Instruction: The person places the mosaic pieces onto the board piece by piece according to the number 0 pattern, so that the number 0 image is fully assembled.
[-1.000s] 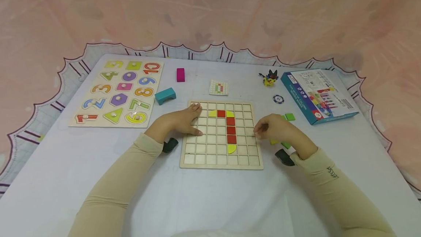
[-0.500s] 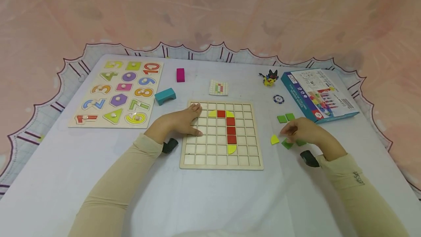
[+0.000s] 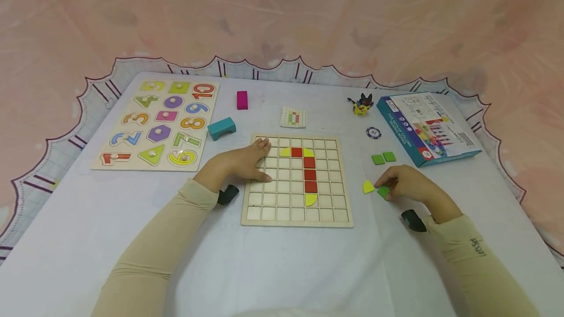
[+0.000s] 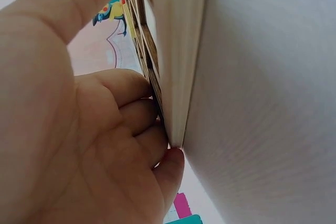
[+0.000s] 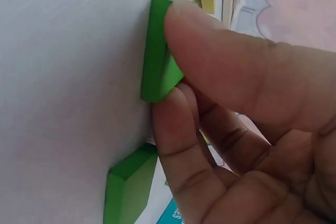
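My left hand [image 3: 247, 160] rests on the left part of a wooden grid board [image 3: 260, 216], thumb and fingers spread. The left wrist view shows its fingers on the board [image 4: 181, 51] near the edge. Red square tiles [image 3: 310, 174] and yellow rounded tiles [image 3: 311, 200] form a hooked line on the grid. Right of the board, my right hand [image 3: 411, 186] pinches a green square tile [image 3: 383, 192] low at the cloth; in the right wrist view the thumb and a finger grip this green tile [image 5: 155, 51]. Another green tile [image 5: 131, 184] lies near it, hidden by the hand in the head view.
A yellow tile [image 3: 368, 187] and two green tiles [image 3: 383, 158] lie nearby. Behind the board are a pattern card [image 3: 293, 117], a teal block [image 3: 222, 128] and a magenta block [image 3: 242, 100]. A number puzzle [image 3: 156, 160] is left; a chip [image 3: 373, 133], figurine [image 3: 362, 105] and box [image 3: 427, 128] are right.
My right hand has moved from the board's right edge out to the green tiles and now grips one. My left hand has stayed on the board.
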